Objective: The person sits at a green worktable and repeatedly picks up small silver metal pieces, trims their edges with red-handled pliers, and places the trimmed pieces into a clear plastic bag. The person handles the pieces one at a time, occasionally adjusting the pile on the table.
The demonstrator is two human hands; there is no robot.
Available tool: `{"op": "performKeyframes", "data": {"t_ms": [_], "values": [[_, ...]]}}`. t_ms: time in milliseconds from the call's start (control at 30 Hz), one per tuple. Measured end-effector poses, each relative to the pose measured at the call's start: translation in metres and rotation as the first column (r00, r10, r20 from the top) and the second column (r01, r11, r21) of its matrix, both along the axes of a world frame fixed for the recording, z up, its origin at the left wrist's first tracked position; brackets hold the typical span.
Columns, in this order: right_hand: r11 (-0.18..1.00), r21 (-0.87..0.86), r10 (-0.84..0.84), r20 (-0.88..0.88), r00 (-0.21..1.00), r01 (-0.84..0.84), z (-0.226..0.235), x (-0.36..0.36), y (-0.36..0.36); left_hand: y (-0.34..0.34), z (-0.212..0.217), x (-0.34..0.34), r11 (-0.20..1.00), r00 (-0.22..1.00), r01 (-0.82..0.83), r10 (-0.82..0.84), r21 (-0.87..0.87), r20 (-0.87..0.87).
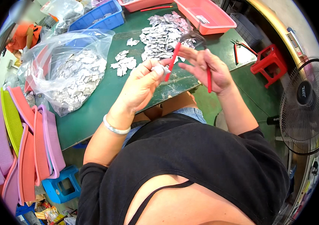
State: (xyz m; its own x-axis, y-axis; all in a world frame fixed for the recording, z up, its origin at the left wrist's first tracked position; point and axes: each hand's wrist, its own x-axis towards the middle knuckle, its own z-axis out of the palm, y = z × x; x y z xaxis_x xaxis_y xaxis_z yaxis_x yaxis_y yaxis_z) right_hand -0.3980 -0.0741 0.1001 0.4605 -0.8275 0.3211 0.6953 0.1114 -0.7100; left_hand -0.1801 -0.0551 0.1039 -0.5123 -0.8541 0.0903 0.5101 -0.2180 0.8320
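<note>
Clear plastic bag (67,71) of silvery pieces on the green table's (95,105) left side

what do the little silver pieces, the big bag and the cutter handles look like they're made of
Silver pieces: probably thin metal or foil, with a dull grey shine and flat, jagged outlines; too small to be sure.
Big bag: clear, soft plastic film, crinkled and glossy, with its contents showing through.
Cutter handles: red, smooth sleeves, likely plastic or rubber over dark metal jaws.

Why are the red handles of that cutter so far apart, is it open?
Open. The cutter in the right hand has its two red handles spread wide, one toward the left hand, one by the right wrist.
</note>
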Motion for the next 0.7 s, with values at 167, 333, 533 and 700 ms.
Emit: {"op": "performKeyframes", "data": {"t_ms": [167, 333, 533, 700], "values": [[0.985, -0.008, 0.171, 0.112, 0.979, -0.171, -0.013, 0.045, -0.015, 0.011, -0.015, 0.003, 0.993, 0.992, -0.108, 0.104, 0.051, 0.073], [0.987, 0.099, 0.137, -0.07, 0.988, -0.13, -0.016, 0.052, -0.014, 0.017, -0.014, 0.013, 0.988, 0.991, -0.105, 0.095, 0.11, 0.094], [0.992, -0.11, -0.031, -0.685, 0.728, -0.062, 0.007, 0.028, -0.012, 0.01, 0.0, 0.03, 0.937, 0.909, -0.344, 0.317, 0.057, 0.272], [0.963, -0.197, -0.098, -0.894, 0.437, -0.185, 0.009, 0.028, -0.003, 0.004, -0.001, 0.043, 0.885, 0.835, -0.459, 0.459, -0.077, 0.302]]}}
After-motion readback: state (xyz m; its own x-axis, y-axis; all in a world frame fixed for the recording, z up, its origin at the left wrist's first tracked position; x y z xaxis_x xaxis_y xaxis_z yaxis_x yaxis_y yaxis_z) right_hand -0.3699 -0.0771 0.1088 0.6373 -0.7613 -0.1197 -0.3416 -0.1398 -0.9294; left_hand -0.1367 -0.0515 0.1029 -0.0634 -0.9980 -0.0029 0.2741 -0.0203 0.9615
